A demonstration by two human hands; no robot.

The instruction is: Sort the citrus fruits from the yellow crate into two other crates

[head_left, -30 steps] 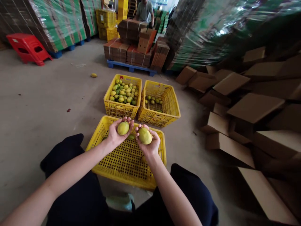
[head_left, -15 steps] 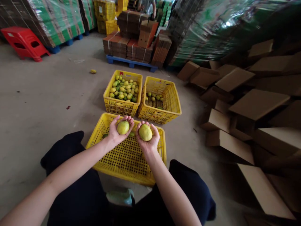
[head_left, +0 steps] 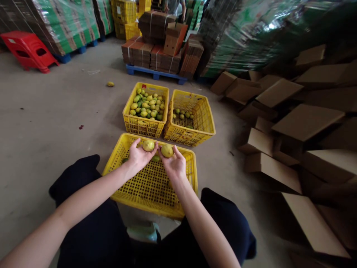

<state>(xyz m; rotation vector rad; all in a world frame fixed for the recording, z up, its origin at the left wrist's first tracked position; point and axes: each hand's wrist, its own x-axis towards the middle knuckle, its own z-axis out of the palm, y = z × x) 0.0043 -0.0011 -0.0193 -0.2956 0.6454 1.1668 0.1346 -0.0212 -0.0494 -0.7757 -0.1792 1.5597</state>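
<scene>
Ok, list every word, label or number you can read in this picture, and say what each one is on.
No text can be read.
Far-left yellow crate: small red tag on its back rim, too small to read.
Stacked yellow crates at the back: a white label, blurred.
Green-wrapped pallet stacks: printing too blurred to read.
Fruits in the left hand and right hand: no stickers visible.

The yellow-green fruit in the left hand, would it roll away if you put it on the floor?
Probably, yes. The fruit looks round and smooth, so it would likely roll on the flat concrete floor; one stray fruit already lies far off. It sits on the left hand fingertips, so it seems light and firm.
</scene>
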